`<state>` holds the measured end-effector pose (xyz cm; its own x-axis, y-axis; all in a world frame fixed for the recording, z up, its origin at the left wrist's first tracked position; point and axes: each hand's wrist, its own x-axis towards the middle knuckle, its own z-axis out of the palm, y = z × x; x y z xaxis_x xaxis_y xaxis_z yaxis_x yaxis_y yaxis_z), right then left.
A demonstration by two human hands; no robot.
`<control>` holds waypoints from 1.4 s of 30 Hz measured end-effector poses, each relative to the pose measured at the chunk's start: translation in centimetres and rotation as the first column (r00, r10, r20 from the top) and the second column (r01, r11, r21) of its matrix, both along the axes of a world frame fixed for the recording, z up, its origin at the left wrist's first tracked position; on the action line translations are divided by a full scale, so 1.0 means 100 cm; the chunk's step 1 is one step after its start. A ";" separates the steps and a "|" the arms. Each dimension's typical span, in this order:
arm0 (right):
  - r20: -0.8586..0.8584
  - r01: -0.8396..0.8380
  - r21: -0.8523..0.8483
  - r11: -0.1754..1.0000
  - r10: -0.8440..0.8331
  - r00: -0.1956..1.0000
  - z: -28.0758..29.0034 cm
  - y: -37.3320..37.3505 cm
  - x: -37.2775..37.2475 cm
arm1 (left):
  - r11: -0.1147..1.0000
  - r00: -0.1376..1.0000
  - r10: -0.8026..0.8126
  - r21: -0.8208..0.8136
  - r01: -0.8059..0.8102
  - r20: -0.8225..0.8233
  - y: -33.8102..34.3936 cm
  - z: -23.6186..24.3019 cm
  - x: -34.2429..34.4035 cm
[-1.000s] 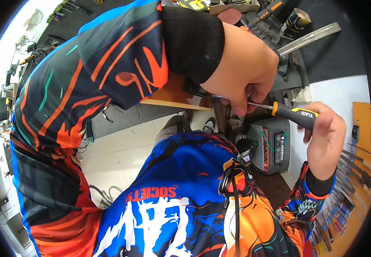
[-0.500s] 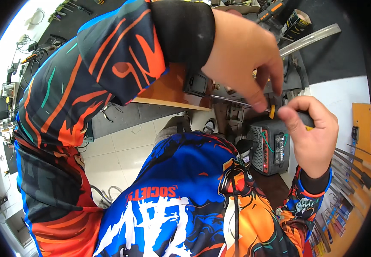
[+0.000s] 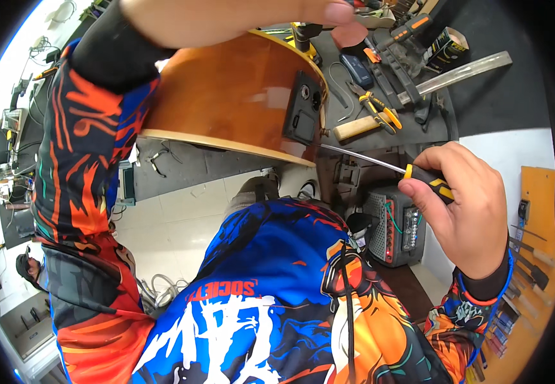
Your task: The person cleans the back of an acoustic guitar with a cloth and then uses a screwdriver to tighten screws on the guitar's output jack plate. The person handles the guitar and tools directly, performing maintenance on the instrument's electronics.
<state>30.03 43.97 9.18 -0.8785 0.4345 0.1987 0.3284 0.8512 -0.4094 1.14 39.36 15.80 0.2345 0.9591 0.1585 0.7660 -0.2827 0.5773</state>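
Observation:
In my right hand [image 3: 466, 198] is a screwdriver [image 3: 440, 185] with a black and yellow handle, fingers closed round it. Its long metal shaft points left, and the tip meets the end of a glossy orange-brown wooden guitar body [image 3: 226, 96], just below a black socket plate [image 3: 303, 109]. A small metal strap button [image 3: 324, 132] sits close to the tip. My left hand [image 3: 252, 19] reaches across above the guitar at the upper edge of the view. Its thumb and a blurred finger are stretched out apart, near tools on the bench; the rest of it is cut off.
Yellow-handled pliers [image 3: 380, 112], a wooden handle [image 3: 357, 128], a dark blue device [image 3: 357, 70] and a metal bar [image 3: 463, 77] lie on the dark bench. Below stands a grey amplifier [image 3: 392, 224]. Files hang at the right. A person [image 3: 31, 265] is at the far left.
My left hand has moved from the screwdriver shaft up and left over the guitar, uncovering the body and bench tools. The right hand keeps its grip on the screwdriver.

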 end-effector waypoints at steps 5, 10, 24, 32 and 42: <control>0.023 0.100 -0.130 0.986 -0.098 0.995 -0.009 0.013 0.008 | 0.948 0.992 0.116 0.306 -0.092 -0.060 -0.018 -0.030 -0.011; -0.024 0.197 -0.180 0.964 -0.205 0.979 -0.013 0.035 0.038 | 0.854 0.908 0.419 0.333 -0.400 0.014 -0.099 -0.021 -0.029; -0.026 0.550 -0.800 0.240 -0.929 0.368 -0.152 0.071 0.233 | 0.436 0.510 0.860 -0.486 -0.758 -0.023 -0.267 -0.226 0.076; 0.231 0.653 -0.749 0.116 -0.878 0.420 -0.175 -0.039 0.212 | 0.310 0.579 0.807 -0.752 -0.582 -0.116 -0.372 -0.389 0.072; 0.399 0.666 -0.736 -0.122 -0.872 0.282 -0.302 -0.152 0.158 | 0.577 0.938 0.339 -0.772 -0.266 -0.069 -0.267 -0.505 0.083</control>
<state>45.81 28.79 -21.07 0.1788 0.8075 -0.5621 0.3766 -0.5839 -0.7191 9.48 12.69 -34.74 -0.0701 0.7506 -0.6571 0.6655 0.5258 0.5297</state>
